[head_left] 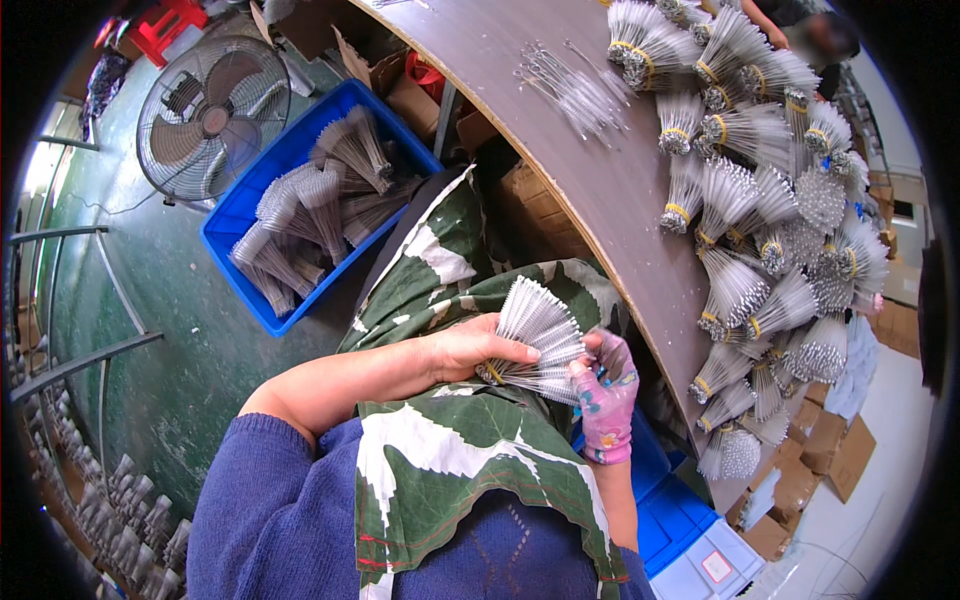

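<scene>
Beside the table [620, 200], left grip [474, 346] hugs wire brushes [540, 322]; right grip [608, 393] (half curled, hold unclear) maybe sorts; gentle fingers needed next.

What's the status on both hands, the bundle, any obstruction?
Left hand gripping fanned brush bundle. Gloved right hand at bundle's right edge, grip unclear. No obstruction seen between hands.

We observe the green floor [190, 370] left of the fingers [510, 349], a caged fan [214, 120] farther up-left, and the grey-brown table [620, 190] up-right.
</scene>
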A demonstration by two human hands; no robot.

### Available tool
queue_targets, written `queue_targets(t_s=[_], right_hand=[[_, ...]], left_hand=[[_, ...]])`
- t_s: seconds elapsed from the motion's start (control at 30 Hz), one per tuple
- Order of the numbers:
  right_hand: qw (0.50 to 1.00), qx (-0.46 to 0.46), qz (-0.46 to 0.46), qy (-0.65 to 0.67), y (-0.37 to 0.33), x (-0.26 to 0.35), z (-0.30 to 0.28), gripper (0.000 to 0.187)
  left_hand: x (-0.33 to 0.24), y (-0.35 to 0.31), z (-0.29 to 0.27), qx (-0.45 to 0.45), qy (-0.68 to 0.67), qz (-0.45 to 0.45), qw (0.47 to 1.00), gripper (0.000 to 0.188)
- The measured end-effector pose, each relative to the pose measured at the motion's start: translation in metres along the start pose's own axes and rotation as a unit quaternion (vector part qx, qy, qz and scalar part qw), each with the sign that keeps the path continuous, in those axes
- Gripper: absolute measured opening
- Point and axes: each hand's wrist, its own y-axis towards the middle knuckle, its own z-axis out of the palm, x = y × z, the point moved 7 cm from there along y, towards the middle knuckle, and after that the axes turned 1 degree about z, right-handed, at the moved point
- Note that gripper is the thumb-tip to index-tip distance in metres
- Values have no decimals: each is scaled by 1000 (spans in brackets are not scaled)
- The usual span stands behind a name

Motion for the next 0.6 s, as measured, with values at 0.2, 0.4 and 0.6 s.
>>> queue_targets(t_s=[0.2,0.4,0.6], right_hand=[[1000,21,-8,-13,-6,-7,-6,29],[1000,2,18,-12,-8,3,0,22],[997,-15,-13,-72,-7,5,1,19]], left_hand=[[1,3,1,14,16,10,1000,50],[-1,1,4,1,61,27,998,50],[2,3,3,-4,114,33,993,49]])
